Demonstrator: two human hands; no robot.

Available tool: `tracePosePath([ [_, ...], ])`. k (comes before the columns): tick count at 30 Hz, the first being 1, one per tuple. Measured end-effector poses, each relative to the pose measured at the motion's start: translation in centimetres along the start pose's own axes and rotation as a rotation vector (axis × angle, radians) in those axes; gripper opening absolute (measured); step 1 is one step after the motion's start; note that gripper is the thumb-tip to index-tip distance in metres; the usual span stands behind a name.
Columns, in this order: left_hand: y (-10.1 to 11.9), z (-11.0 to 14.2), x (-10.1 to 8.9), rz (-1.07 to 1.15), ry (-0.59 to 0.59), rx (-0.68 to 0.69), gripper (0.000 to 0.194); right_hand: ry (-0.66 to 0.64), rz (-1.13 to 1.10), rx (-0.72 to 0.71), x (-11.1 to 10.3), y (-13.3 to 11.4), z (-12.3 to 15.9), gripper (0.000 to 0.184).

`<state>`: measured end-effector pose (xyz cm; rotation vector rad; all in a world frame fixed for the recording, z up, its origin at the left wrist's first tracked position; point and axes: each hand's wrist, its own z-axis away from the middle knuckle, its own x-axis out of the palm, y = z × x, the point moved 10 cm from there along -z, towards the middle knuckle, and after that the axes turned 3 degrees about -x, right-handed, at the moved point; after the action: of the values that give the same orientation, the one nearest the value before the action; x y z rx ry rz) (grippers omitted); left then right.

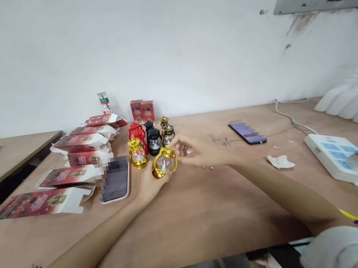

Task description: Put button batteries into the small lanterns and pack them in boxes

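Note:
Tilted in my left hand (149, 183) is a small gold lantern (165, 163) with a clear round globe and something white inside. My left fingers and thumb grip it low down. Curled fingers of my right hand (200, 150) are at the lantern's upper right; whether they pinch a small part is too blurred to tell. Just behind stand another gold lantern (138, 154), red lanterns (138, 136), black lanterns (155, 142) and bronze-coloured lanterns (168, 135), all upright.
Red printed boxes (78, 143) lie in a row at left, beside a pink-edged phone (115, 180). Two boxes (143, 110) stand by the wall. At right are thin metal pieces (221, 140), a black phone (247, 133), a white scrap (281, 161) and a power strip (339, 158).

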<state>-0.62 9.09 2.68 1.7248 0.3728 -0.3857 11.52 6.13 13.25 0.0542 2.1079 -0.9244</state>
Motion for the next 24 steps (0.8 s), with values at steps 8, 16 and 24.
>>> tracePosePath([
  [8,0.3,0.4,0.5,-0.250,-0.060,0.025,0.036,-0.378,0.468,-0.097,5.7,-2.2,0.9,0.018],
  [16,2.2,1.1,0.9,-0.238,-0.161,0.193,0.045,-0.398,0.869,0.014,6.4,-1.7,1.8,0.023],
  [24,6.4,0.2,-11.7,-0.661,-0.130,0.471,0.015,-0.339,0.978,0.119,5.5,-0.5,2.0,0.018],
])
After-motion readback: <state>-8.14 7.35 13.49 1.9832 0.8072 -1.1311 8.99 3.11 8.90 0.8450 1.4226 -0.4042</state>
